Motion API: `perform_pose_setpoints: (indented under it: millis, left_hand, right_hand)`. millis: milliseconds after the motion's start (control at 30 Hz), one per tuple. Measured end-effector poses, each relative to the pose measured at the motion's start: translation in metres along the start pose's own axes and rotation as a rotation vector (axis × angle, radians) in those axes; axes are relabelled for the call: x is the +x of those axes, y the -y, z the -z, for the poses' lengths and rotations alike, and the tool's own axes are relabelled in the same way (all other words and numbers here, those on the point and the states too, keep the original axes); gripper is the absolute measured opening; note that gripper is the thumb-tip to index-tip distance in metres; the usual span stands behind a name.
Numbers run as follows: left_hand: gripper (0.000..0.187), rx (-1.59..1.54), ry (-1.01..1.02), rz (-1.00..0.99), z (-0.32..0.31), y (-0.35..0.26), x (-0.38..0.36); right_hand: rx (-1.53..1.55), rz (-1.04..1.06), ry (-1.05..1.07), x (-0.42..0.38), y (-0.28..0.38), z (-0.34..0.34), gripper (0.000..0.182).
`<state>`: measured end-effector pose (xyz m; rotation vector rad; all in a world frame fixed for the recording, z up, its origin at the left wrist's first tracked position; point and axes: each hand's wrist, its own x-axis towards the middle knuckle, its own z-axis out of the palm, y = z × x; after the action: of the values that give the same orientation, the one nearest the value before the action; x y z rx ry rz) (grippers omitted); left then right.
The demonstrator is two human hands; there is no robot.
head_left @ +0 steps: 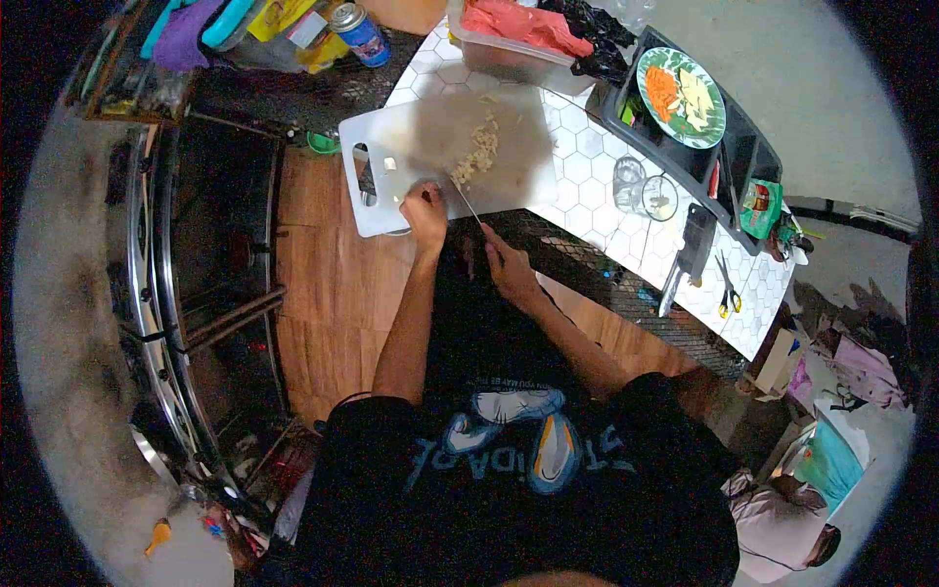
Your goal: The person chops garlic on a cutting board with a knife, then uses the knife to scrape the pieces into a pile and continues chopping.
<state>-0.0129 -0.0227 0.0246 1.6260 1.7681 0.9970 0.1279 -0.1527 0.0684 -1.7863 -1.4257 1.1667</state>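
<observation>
— What is held, and by how many hands?

— Two hands are seen. The right hand [509, 266] is closed in a grip around the handle of one knife [468, 203], whose blade is angled up onto the cutting board [391, 196]. The left hand [426, 210] is laid at the near edge of the board, fingers curled together; whether anything is pinched under them cannot be told.

— And what is counted on the board?

— One loose heap of pale chopped pieces [478, 155] is spread near the middle of the board, just beyond the knife tip, and one small stray piece [390, 164] is seen apart from it, toward the handle slot. The board is a single white one.

— What else is counted on the tabletop?

— One green patterned plate [719, 125] is set on a dark tray [753, 157] and is loaded with orange shreds and pale strips. Two clear glasses [646, 191] are placed close together beside the tray. One pair of scissors [727, 290] is laid near the tabletop's edge, and one clear container [509, 54] with something red in it is set beyond the board. One blue can [359, 33] is stood further off among clutter.

— How is the surface described?

— The tabletop [597, 161] is covered in white hexagon tiles, and the board is hung partly over its edge. Below, a wooden floor [323, 293] is seen, and a chrome wire rack [166, 293] is stood at the left.
</observation>
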Motion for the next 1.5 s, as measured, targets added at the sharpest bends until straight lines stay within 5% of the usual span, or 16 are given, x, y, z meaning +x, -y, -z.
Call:
perform_pose_setpoints:
  millis: [233,300,633,700,1033,1500]
  left_hand:
    - [0.01,-0.002,-0.028,0.004,0.002,-0.005,0.0]
    - [0.01,0.102,0.025,-0.155,0.003,0.004,0.006]
    - [0.011,0.072,0.105,-0.135,0.0,0.019,0.015]
    - [0.008,0.042,0.113,-0.106,-0.001,0.023,0.016]
    - [0.007,0.088,0.105,-0.074,-0.001,0.019,0.014]
    - [0.019,0.128,0.005,-0.283,-0.01,0.005,-0.003]
  right_hand:
    - [-0.057,-0.038,0.051,-0.002,-0.009,0.001,0.043]
    - [-0.085,0.054,-0.007,-0.003,-0.016,-0.001,0.043]
    - [-0.013,0.219,-0.095,-0.004,0.004,-0.005,0.042]
    - [0.018,-0.004,0.057,-0.005,0.014,0.001,0.042]
    - [-0.225,0.191,-0.08,0.01,-0.011,-0.014,0.043]
    - [0.026,0.115,-0.193,-0.005,-0.023,0.015,0.04]
